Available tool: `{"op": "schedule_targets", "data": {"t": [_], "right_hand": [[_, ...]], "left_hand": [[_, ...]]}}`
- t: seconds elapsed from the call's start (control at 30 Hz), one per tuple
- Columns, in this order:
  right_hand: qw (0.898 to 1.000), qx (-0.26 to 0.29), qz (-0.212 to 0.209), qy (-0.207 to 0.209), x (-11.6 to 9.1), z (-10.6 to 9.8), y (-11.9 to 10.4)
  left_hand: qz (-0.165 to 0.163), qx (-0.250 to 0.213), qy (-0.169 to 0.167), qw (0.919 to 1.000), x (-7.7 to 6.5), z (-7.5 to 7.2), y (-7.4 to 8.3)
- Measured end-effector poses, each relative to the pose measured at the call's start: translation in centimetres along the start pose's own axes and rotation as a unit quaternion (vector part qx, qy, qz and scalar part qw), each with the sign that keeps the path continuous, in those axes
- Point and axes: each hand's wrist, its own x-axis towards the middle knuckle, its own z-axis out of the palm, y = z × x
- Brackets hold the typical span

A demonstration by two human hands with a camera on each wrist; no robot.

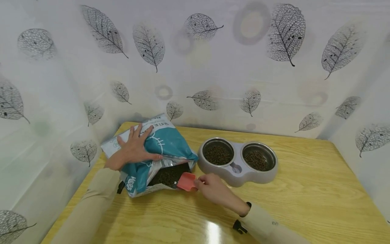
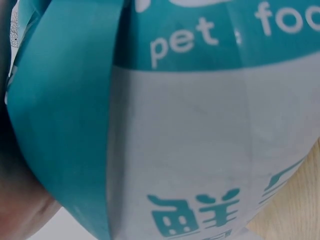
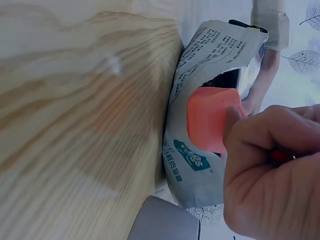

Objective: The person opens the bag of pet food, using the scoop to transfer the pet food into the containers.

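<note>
A teal and white pet food bag (image 1: 170, 142) lies on its side at the left of the table, its mouth gaping toward the front right. Dark kibble (image 1: 167, 177) shows inside. My left hand (image 1: 134, 149) rests on top of the bag with fingers spread. At the bag's mouth, my right hand (image 1: 214, 189) grips a coral-red scoop (image 1: 186, 182) by its handle. The right wrist view shows the scoop's outside (image 3: 212, 120) in front of the opening; its contents cannot be made out. Printed bag wall (image 2: 185, 125) fills most of the left wrist view.
Right of the bag stands a grey double feeding bowl (image 1: 237, 176). Kibble lies in both its left metal bowl (image 1: 218, 165) and right metal bowl (image 1: 269, 159). The wooden table (image 1: 313, 189) meets a leaf-patterned curtain (image 1: 219, 67) at the back and sides.
</note>
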Motion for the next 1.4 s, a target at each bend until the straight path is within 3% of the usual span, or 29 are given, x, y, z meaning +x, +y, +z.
{"op": "schedule_targets", "data": {"t": [0.27, 0.43, 0.57, 0.73, 0.87, 1.17, 1.4], "right_hand": [[0.999, 0.047, 0.013, -0.016, 1.5, 1.4, -0.1], [0.999, 0.048, -0.019, -0.010, 2.3, 2.6, 0.5], [0.997, 0.072, -0.025, -0.027, 2.2, 3.0, 0.5], [0.981, 0.175, 0.032, -0.076, 1.5, 2.7, 0.5], [0.970, 0.217, 0.057, -0.095, 1.0, 2.3, 0.6], [0.960, 0.248, 0.057, -0.114, 0.4, 2.0, 1.3], [0.949, 0.289, 0.017, -0.120, 0.4, 1.8, 1.2]], "left_hand": [[0.000, -0.001, 0.000, 1.0000, 0.0, 0.0, 0.0], [0.000, 0.000, 0.000, 1.0000, 0.0, 0.0, 0.0], [0.001, -0.001, -0.002, 1.0000, 0.1, 0.1, 0.2], [0.000, -0.001, -0.004, 1.0000, 0.0, -0.1, 0.3], [0.000, -0.002, -0.004, 1.0000, -0.1, -0.2, 0.2], [0.002, -0.003, -0.002, 1.0000, -0.1, 0.0, 0.1], [0.004, -0.003, 0.001, 1.0000, -0.1, -0.1, 0.1]]}}
